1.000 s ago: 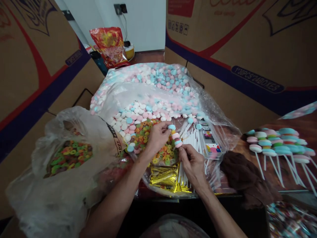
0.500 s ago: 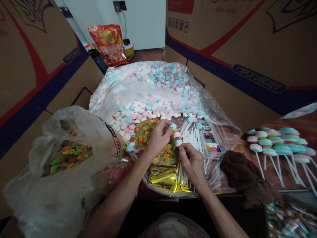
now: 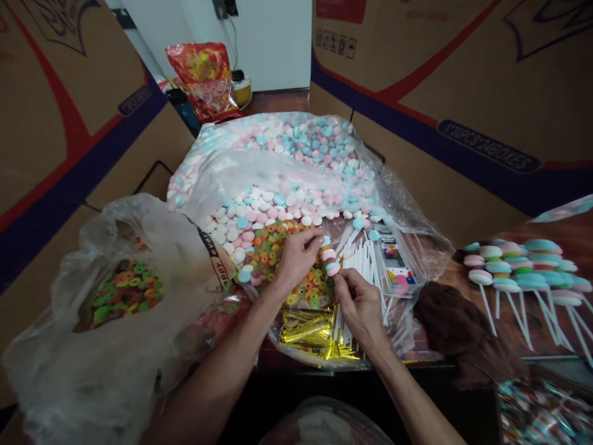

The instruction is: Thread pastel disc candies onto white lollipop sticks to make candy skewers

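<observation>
My right hand (image 3: pixel 359 303) is closed in a pinch just under a candy skewer (image 3: pixel 329 254), its stick hidden by my fingers. The skewer stacks pink, white and blue marshmallow discs with gummy rings between them. At its upper end, my left hand (image 3: pixel 299 256) pinches around the blue marshmallow on top. Loose gummy rings (image 3: pixel 311 290) lie beneath both hands. White lollipop sticks (image 3: pixel 364 259) fan out to the right of the skewer, and gold twist ties (image 3: pixel 306 327) lie just below the rings.
A large clear bag of marshmallow discs (image 3: pixel 319 139) spreads behind. To the left sits a plastic bag (image 3: pixel 115 364) of gummy rings. Finished candy skewers (image 3: pixel 532 281) lie at the right beside a brown cloth (image 3: pixel 451 321). Tall cardboard boxes (image 3: pixel 445 80) flank both sides.
The blue marshmallow at the top has come down in line with the stack, my left fingers still at it. My right hand has hardly moved. The view has shifted slightly.
</observation>
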Tool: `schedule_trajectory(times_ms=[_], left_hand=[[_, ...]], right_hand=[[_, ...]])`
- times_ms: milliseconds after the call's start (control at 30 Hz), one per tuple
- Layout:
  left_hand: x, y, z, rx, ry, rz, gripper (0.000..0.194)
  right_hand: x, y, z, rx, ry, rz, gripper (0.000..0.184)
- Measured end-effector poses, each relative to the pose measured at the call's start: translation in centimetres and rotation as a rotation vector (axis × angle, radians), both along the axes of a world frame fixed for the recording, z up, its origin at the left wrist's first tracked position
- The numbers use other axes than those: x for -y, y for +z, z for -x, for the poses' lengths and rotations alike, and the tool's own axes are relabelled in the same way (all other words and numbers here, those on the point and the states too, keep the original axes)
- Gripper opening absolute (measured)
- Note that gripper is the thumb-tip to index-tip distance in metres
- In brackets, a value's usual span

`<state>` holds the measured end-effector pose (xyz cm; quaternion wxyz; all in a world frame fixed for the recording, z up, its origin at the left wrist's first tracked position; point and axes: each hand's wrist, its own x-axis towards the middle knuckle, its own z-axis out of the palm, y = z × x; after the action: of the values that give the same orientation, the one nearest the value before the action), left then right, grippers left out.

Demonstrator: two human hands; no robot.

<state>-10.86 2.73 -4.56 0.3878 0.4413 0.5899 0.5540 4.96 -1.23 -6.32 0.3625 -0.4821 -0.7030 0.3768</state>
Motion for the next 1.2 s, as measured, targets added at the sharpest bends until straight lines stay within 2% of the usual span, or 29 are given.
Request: schedule_trajectory(times_ms=[100, 500, 733, 867, 967, 1067, 1133, 1200], left_hand=[[0.2, -0.1, -0.4, 0.021, 0.012, 0.016, 0.019], [1.0, 0.0, -1.4, -0.009, -0.072, 0.1, 0.024], [1.3, -0.8, -1.9, -0.036, -0.101, 0.088, 0.024], [1.2, -0.7, -1.6, -0.015, -0.118, 0.061, 0.025], [0.9, -0.3, -1.1, 0.004, -0.096, 0.029, 0.026], [0.1, 0.0, -0.4, -0.01, -0.043, -0.007, 0.038], [-0.5, 0.2, 0.1, -0.037, 0.018, -0.017, 0.044], [-1.0, 0.5, 0.8, -0.082, 0.048, 0.008, 0.043]], right_hand=[[0.1, 0.0, 0.1, 0.054, -0.022, -0.046, 0.025], [-0.1, 0.6, 0.3, 0.107, -0.098, -0.112, 0.024], [-0.4, 0.3, 0.5, 0.135, -0.13, -0.129, 0.024], [-0.4, 0.3, 0.7, 0.092, -0.138, -0.091, 0.024], [-0.2, 0.9, 0.6, 0.024, -0.095, -0.032, 0.026], [-0.1, 2.0, -0.1, 0.008, -0.013, -0.021, 0.027], [-0.1, 2.8, -1.4, 0.042, 0.01, -0.046, 0.027], [-0.2, 3.6, -3.5, 0.061, -0.026, -0.094, 0.026]])
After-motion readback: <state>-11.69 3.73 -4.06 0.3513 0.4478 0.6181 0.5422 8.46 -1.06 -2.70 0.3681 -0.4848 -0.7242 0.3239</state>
